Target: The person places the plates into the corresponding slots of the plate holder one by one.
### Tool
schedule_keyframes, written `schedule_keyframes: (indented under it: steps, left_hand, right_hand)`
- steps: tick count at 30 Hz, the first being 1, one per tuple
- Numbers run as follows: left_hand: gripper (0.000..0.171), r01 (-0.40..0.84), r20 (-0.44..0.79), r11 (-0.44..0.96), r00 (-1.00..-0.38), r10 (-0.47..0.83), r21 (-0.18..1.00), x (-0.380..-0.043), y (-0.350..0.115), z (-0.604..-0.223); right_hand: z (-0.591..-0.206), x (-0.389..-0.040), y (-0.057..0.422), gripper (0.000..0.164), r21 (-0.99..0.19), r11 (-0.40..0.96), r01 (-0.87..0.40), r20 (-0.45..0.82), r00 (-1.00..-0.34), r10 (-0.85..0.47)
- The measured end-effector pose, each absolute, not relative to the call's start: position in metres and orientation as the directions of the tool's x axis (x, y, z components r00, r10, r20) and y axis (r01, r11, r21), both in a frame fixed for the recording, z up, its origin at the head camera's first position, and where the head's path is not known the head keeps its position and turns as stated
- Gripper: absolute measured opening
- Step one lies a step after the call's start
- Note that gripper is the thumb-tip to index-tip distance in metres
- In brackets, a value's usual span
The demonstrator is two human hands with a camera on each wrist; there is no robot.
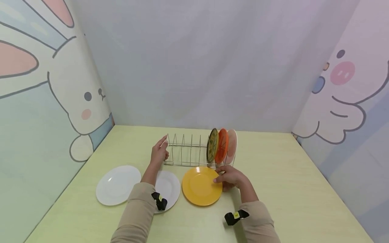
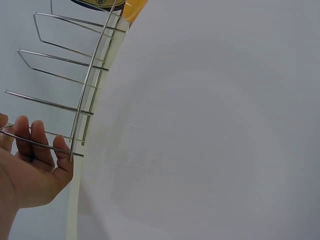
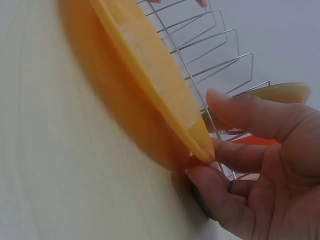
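Observation:
At its left end, a wire dish rack (image 1: 186, 156) is held by my left hand (image 1: 159, 154), whose fingers curl round the end wire in the left wrist view. My right hand (image 1: 231, 176) pinches the right rim of a yellow plate (image 1: 201, 187), which lies in front of the rack. Fingertips of that hand show right at the plate's edge in the right wrist view. Standing upright in the rack's right part are a green patterned plate (image 1: 213, 145), an orange plate (image 1: 223, 145) and a pink plate (image 1: 232, 146).
A white plate (image 1: 118, 185) lies at the left of the pale table (image 1: 304, 195). Another white plate (image 1: 170, 189) lies beside the yellow one, partly hidden under my left forearm. A grey curtain-like backdrop (image 1: 194, 67) stands behind, with printed cartoon panels on both sides.

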State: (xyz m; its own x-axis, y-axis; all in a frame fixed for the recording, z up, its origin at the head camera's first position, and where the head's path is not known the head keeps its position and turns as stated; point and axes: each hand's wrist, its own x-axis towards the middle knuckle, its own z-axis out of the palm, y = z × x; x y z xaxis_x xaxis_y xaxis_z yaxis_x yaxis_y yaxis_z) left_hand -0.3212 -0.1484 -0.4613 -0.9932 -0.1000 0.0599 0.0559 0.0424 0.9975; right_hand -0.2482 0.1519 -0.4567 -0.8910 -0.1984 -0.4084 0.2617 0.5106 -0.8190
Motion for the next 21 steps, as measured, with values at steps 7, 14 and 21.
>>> schedule_keyframes:
  steps: [7,14,21]
  left_hand:
    - [0.040,0.059,0.063,0.042,-0.992,-0.114,0.997,-0.322,-0.149,-0.464]
    - [0.041,0.044,0.048,0.041,-0.994,-0.097,0.998,-0.322,-0.150,-0.465]
    - [0.041,0.043,0.046,0.033,-0.995,-0.094,0.999,-0.324,-0.150,-0.465]
  right_hand:
    - [-0.459,-0.250,0.154,0.050,-0.867,0.456,0.203,-0.358,-0.890,-0.284]
    - [-0.457,-0.251,0.155,0.050,-0.931,0.303,0.206,-0.323,-0.851,-0.413]
    - [-0.442,-0.239,0.154,0.046,-0.938,0.297,0.180,-0.298,-0.855,-0.423]
